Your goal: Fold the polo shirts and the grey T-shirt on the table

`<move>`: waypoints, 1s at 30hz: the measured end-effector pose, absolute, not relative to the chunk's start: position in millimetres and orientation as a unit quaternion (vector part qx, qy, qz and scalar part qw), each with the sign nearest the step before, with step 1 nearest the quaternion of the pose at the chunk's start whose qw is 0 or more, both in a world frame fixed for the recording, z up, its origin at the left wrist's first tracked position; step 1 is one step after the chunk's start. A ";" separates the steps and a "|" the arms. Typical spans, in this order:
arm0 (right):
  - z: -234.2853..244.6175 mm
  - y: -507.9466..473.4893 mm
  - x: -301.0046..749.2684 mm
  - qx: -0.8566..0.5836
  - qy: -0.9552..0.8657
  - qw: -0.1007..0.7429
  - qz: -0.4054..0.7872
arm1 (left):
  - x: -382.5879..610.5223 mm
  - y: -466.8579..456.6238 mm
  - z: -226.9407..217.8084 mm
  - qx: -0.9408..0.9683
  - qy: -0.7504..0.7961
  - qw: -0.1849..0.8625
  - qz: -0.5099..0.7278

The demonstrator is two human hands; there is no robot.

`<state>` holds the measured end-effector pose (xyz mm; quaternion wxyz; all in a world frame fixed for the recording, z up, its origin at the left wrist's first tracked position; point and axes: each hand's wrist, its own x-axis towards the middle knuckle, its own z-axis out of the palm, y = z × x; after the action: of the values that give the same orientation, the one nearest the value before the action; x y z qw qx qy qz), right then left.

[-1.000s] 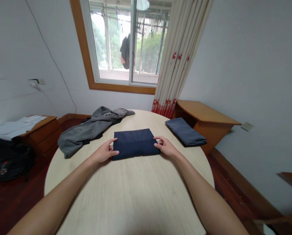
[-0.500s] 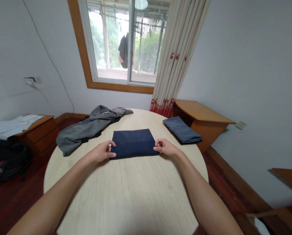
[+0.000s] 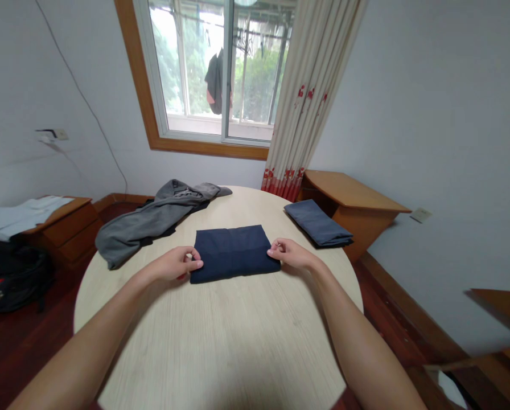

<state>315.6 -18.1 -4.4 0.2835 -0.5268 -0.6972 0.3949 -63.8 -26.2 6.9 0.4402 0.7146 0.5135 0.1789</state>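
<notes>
The navy cloth (image 3: 233, 250) lies flat on the bench (image 3: 221, 341), near its middle, folded into a tidy rectangle with one long edge toward the person; judging by that shape, the folding of this piece looks all but done, with only squaring of the edges perhaps left. The left hand (image 3: 176, 263) is at its left edge, close to the near corner, thumb tip on the fabric and fingers part-curled with a small gap to the thumb. The right hand (image 3: 293, 252) is at the opposite edge, its thumb and forefinger nearly together on the rim. Whether either pinches the cloth or merely rests against it, I cannot tell. Beyond the right hand, well apart from it, a blue-grey cloth (image 3: 318, 219) lies folded near the bench's far right rim, apparently finished. Across the far left, a grey garment (image 3: 152, 219) is stretched out loose and rumpled, with dark fabric (image 3: 168, 232) showing from under it; neither looks folded yet. Past the bench stand the window (image 3: 250, 74) and a curtain (image 3: 295, 114).
</notes>
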 end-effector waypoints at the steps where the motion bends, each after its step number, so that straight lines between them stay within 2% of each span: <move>1: -6.8 -16.7 314.3 -0.536 -0.691 0.294 0.385 | -63.4 -25.0 4.4 0.705 0.516 0.446 0.195; 4: -13.1 -12.3 310.7 -0.559 -0.676 0.287 0.386 | -61.4 -21.6 -2.4 0.689 0.524 0.451 0.216; 7: -13.8 -13.2 310.4 -0.570 -0.668 0.248 0.410 | -62.6 -21.9 -3.3 0.691 0.526 0.466 0.169; 12: -0.3 -28.0 318.8 -0.516 -0.656 0.080 0.545 | -76.9 -29.0 10.3 0.680 0.466 0.565 0.024; 14: 3.8 -30.5 321.2 -0.497 -0.660 0.058 0.561 | -80.9 -27.8 13.3 0.662 0.463 0.589 0.010; 16: 3.4 -27.4 320.2 -0.508 -0.667 0.123 0.531 | -80.6 -21.7 10.6 0.647 0.506 0.563 0.090; 19: -5.9 -15.5 313.0 -0.540 -0.650 0.275 0.459 | -74.5 -7.1 -1.6 0.638 0.581 0.437 0.252; 23: -25.2 -0.8 302.3 -0.550 -0.615 0.370 0.427 | -68.4 8.3 -16.9 0.664 0.600 0.315 0.315; 27: -37.1 6.5 295.9 -0.563 -0.591 0.411 0.407 | -67.2 12.2 -22.5 0.648 0.608 0.316 0.332; 30: -38.8 9.7 291.4 -0.570 -0.568 0.444 0.393 | -68.1 11.3 -21.9 0.620 0.602 0.376 0.335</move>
<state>291.4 9.7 -38.8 0.4438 -0.5703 -0.5683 0.3935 -68.1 11.3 -21.9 0.3756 0.6204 0.6016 0.3348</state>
